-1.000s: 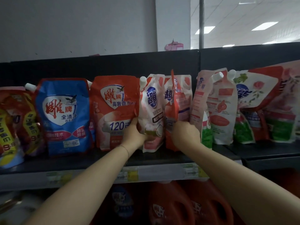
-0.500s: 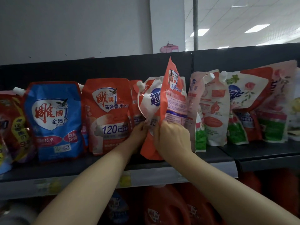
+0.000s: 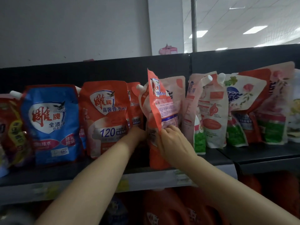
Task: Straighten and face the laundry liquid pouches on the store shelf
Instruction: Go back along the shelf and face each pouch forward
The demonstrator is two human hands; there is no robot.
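Pouches abreast on shelf

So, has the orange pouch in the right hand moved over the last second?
Yes. The orange pouch has come left, away from the back-panel seam, toward the 120 pouch, and forward out of the row.

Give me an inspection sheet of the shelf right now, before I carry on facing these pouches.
Surface: dark store shelf, pouches standing along it.
Job's things: orange-red plastic laundry pouch turned edge-on, tilted; blue plastic pouch and orange-red pouch marked 120 face front; pale pink pouches lean at right.
Clutter: nothing seen.
Hands: right hand pinches the turned pouch's edge; left hand reaches beside it, fingers hidden.
Cables: nothing seen.
Surroundings: grey wall; orange jugs on the shelf below.
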